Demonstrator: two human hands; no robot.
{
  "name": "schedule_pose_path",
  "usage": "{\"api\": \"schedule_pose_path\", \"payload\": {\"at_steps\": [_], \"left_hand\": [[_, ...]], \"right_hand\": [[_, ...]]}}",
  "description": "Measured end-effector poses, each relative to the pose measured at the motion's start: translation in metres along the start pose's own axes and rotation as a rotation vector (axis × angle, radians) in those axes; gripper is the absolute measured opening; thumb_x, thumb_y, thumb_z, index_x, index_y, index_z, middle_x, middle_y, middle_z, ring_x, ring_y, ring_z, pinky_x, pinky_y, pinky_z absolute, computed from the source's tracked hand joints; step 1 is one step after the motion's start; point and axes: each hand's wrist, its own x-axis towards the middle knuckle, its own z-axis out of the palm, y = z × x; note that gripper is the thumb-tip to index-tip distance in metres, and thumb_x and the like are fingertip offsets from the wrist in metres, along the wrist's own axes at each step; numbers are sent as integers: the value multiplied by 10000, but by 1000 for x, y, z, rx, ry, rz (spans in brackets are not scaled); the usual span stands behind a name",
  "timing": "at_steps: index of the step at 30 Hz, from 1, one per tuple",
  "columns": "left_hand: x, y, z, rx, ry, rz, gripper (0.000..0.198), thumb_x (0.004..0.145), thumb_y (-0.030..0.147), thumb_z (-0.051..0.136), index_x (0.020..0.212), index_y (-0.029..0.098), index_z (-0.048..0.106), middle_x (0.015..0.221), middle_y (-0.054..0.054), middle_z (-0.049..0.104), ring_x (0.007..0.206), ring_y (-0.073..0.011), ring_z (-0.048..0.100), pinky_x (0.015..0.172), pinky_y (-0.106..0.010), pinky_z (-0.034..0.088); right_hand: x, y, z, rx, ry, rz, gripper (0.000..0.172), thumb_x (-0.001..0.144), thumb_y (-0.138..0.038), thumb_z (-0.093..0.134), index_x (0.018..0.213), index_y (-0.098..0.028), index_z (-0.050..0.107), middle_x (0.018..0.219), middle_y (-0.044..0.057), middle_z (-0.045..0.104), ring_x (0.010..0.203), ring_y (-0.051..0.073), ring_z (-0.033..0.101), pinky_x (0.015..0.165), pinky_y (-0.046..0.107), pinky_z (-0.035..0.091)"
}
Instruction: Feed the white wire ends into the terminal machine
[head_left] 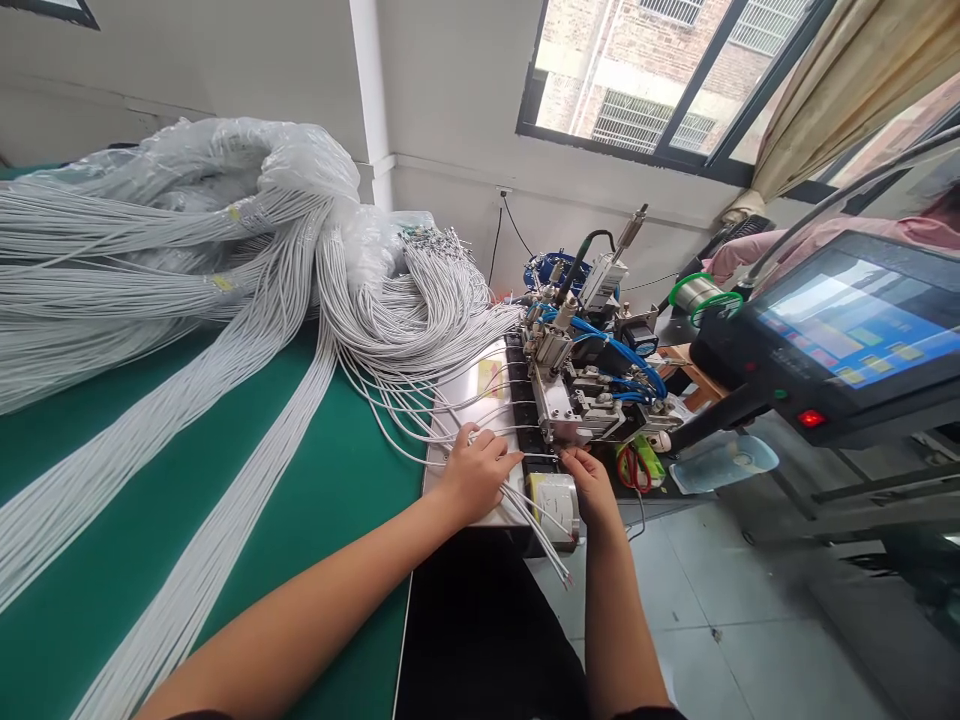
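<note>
My left hand (476,472) rests on the metal plate (469,385) of a small soldering machine (592,370), fingers curled around several thin white wires (536,520) whose stripped ends stick out toward me. My right hand (592,483) is closed in a pinch on one white wire (541,457) at the black slotted fixture (525,400). More white wires lie across the plate into the fixture slots.
Big bundles of white wires (187,300) and a clear plastic bag (255,150) cover the green table (330,500). A touchscreen panel (847,330) stands at right, a solder spool (694,293) behind the machine, red-handled scissors (636,468) beside it. A window (660,80) sits above.
</note>
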Motion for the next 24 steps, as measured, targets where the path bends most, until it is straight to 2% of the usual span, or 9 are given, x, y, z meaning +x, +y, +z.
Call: {"api": "schedule_pose_path", "payload": {"at_steps": [5, 9, 11, 13, 16, 18, 21, 24], "left_hand": [[0, 0, 1, 3, 21, -18, 306, 722, 100, 545, 991, 210, 640, 934, -49, 635, 924, -213, 554, 963, -465, 276], [1, 1, -1, 7, 33, -51, 310, 795, 160, 535, 1093, 197, 611, 1115, -79, 636, 1043, -236, 545, 992, -473, 266], [2, 2, -2, 15, 50, -76, 339, 837, 203, 519, 1171, 186, 578, 1233, -100, 596, 1126, -249, 515, 1011, -477, 259], [2, 3, -3, 19, 67, -88, 355, 867, 226, 499, 1216, 188, 554, 1287, -101, 569, 1168, -250, 496, 1025, -479, 252], [3, 4, -4, 13, 85, -79, 338, 889, 236, 486, 1218, 208, 556, 1273, -89, 580, 1154, -243, 510, 1028, -478, 257], [3, 3, -4, 9, 103, -69, 309, 892, 237, 487, 1187, 214, 575, 1247, -85, 594, 1127, -242, 527, 1013, -476, 271], [2, 1, -4, -2, 137, -21, 279, 880, 181, 479, 1128, 212, 602, 1161, -74, 632, 1047, -223, 570, 986, -461, 296], [1, -2, -3, -38, 132, 135, 325, 844, 79, 440, 1089, 205, 612, 1011, -41, 665, 899, -160, 612, 945, -396, 340]], "right_hand": [[-9, -7, -11, -171, 78, -109, 380, 713, -537, 692, 693, -167, 608, 610, -13, 531, 565, 129, 442, 534, 241, 347], [-29, -27, -26, -330, 75, -133, 384, 799, -546, 615, 720, -170, 631, 594, -3, 530, 541, 133, 450, 505, 244, 345], [-42, -41, -32, -430, -38, -119, 369, 837, -515, 590, 716, -171, 645, 594, -4, 528, 533, 126, 442, 502, 243, 340], [-56, -55, -34, -525, -208, -98, 344, 855, -490, 580, 778, -171, 685, 638, 12, 574, 581, 139, 482, 534, 245, 365], [-71, -68, -32, -609, -439, -38, 320, 845, -474, 600, 823, -173, 705, 690, 24, 626, 624, 153, 528, 557, 245, 393], [-75, -71, -28, -653, -527, -20, 304, 830, -464, 623, 800, -172, 704, 658, 16, 618, 608, 151, 528, 545, 242, 391], [-75, -70, -27, -666, -515, -81, 306, 846, -447, 605, 749, -169, 690, 643, 17, 618, 608, 151, 535, 549, 243, 397], [-69, -66, -29, -583, -360, -137, 300, 854, -445, 598, 775, -170, 690, 691, 31, 650, 648, 164, 566, 585, 248, 427]]}}
